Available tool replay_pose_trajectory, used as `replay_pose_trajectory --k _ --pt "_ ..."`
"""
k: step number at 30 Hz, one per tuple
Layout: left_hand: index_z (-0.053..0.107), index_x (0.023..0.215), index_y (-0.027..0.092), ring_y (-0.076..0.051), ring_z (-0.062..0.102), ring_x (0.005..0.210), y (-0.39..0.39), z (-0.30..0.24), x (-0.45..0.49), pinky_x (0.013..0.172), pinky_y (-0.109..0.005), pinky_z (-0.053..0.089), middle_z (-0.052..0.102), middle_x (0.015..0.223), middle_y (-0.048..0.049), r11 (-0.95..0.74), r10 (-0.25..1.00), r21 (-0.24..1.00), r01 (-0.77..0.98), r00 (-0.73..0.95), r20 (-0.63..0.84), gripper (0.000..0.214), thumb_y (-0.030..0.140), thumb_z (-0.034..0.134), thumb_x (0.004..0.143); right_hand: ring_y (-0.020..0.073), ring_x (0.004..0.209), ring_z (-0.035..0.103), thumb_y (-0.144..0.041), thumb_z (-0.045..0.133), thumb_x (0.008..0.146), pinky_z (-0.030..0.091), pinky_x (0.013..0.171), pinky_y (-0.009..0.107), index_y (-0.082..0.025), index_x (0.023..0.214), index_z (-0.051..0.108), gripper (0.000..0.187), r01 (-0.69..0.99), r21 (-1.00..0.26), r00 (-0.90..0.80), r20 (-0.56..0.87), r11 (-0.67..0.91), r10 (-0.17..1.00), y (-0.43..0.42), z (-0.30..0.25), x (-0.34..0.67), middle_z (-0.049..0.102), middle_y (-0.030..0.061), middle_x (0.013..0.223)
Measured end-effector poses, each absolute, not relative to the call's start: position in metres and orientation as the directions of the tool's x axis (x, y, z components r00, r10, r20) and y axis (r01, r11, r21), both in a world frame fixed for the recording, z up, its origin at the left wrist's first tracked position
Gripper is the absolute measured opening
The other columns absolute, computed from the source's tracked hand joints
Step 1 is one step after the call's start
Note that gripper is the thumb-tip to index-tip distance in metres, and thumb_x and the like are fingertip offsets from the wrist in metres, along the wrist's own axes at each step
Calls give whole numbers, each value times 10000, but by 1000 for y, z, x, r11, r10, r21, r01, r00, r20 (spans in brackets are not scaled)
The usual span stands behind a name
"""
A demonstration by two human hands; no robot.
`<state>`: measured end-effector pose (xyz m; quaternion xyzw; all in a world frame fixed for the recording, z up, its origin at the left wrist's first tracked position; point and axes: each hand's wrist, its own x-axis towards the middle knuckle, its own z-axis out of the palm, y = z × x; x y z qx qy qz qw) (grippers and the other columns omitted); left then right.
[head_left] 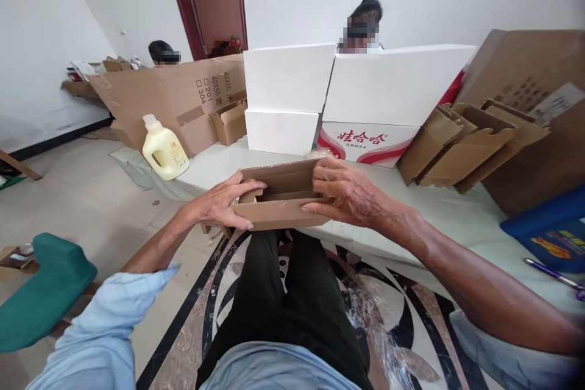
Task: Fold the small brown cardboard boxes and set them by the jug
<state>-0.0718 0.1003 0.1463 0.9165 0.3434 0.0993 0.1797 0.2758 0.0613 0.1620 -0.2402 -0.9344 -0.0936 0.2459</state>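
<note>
A small open cardboard box (283,214) is between my two hands at the table's front edge, its opening facing up and toward me. My left hand (223,200) grips its left end, with the thumb on the near wall and a finger reaching over the rim. At the right end, my right hand (345,192) is closed over the rim; its fingers curl inside and the thumb presses the outer near wall. The inside of the box shows bare brown cardboard, though its right part is hidden by my right fingers.
White cartons (287,82) stand stacked on the covered table (388,192). A yellow jug (164,149) and a small cardboard box (230,122) are at left. Several folded boxes (466,143), a blue container (553,231) and a purple pen (551,271) lie right. Two people are behind the cartons.
</note>
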Motion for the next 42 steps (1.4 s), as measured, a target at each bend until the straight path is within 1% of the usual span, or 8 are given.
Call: replay_pose_trajectory --k 8,12,16,23,27,32,36,42 --pt "565 1588 321 -333 619 1164 172 122 -30 1026 -447 531 584 1265 -76 -725 546 464 508 836 -62 964 543 911 716 283 897 546 -678 552 1107 465 828 433 -230 830 584 527 615 3 -691 483 788 538 79 139 343 610 89 874" --pt "605 1532 332 -337 635 1183 176 115 -41 1005 -428 542 614 1300 -76 -707 573 492 507 820 -22 902 541 915 712 360 1115 610 -691 661 1039 531 906 504 -234 1046 672 457 675 -65 -626 476 735 618 70 126 363 676 164 1193" --pt "607 1509 321 -329 635 1198 172 113 -44 990 -416 545 626 1348 -81 -689 587 527 497 809 5 886 517 921 704 437 1385 543 -577 736 1012 528 1083 628 -245 1261 704 416 710 -103 -577 481 696 660 69 114 367 583 196 1506" --pt "566 1404 274 -317 574 1236 165 110 -40 947 -384 510 582 1394 -98 -669 606 607 429 788 110 842 536 929 690 427 1350 563 -492 799 991 521 1105 625 -246 1186 737 320 694 -101 -575 519 713 633 77 106 361 673 171 1360" --pt "519 1315 255 -245 549 1056 164 103 -43 896 -354 480 567 1245 -51 -642 659 643 417 729 185 882 583 961 626 415 1326 569 -526 769 1011 532 1067 603 -235 1162 725 331 696 -126 -552 536 707 639 74 102 360 644 184 1384" --pt "481 1339 273 -220 547 1015 166 104 -47 867 -339 493 530 1274 -43 -592 609 709 382 789 84 1023 579 1020 525 405 1305 568 -544 773 1005 532 1034 569 -244 1139 716 333 707 -139 -539 529 693 656 75 103 358 635 174 1388" --pt "473 1352 285 -217 557 1029 166 109 -50 858 -339 515 510 1246 -32 -539 572 764 355 820 23 974 517 1010 573 403 1275 578 -547 794 989 536 1000 555 -252 1132 720 335 713 -138 -530 537 688 657 77 102 358 643 164 1367" --pt "475 1321 289 -202 572 1024 168 105 -55 852 -329 524 520 1231 -26 -537 594 781 319 801 82 945 465 1029 576 403 1252 587 -559 784 993 544 989 553 -260 1138 731 337 713 -151 -522 539 685 661 75 100 358 645 156 1362"
